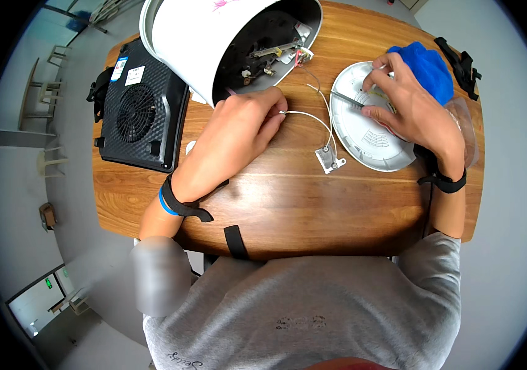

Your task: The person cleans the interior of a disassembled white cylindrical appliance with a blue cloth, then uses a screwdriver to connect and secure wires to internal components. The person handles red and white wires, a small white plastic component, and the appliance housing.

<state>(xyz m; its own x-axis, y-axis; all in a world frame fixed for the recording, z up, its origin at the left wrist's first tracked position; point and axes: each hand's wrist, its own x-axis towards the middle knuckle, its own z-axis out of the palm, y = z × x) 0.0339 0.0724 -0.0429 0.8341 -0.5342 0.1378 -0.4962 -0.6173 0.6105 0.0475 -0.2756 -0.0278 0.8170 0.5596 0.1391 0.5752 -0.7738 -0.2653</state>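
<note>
My left hand (245, 120) is closed, its thumb and fingertips pinching the metal end of a white wire (310, 115). That wire curves down to a small metal part with a bracket (327, 160) lying on the wood. Over a round white plastic base (374, 161) is my right hand (412, 108), thumb and fingers bent around a slim grey metal tool (348, 99) that points left. A bit of red shows under the palm; I cannot make out what it belongs to. Beyond my left hand, a white pot-like housing (189, 43) lies on its side, its open end showing wiring and metal parts.
A black induction-cooker-like unit with a round fan grille (135, 113) lies at the left. Blue cloth (425, 71) and a black strap (459, 66) are at the far right. Another black strap (235, 242) hangs at the near edge of the wooden table (300, 216).
</note>
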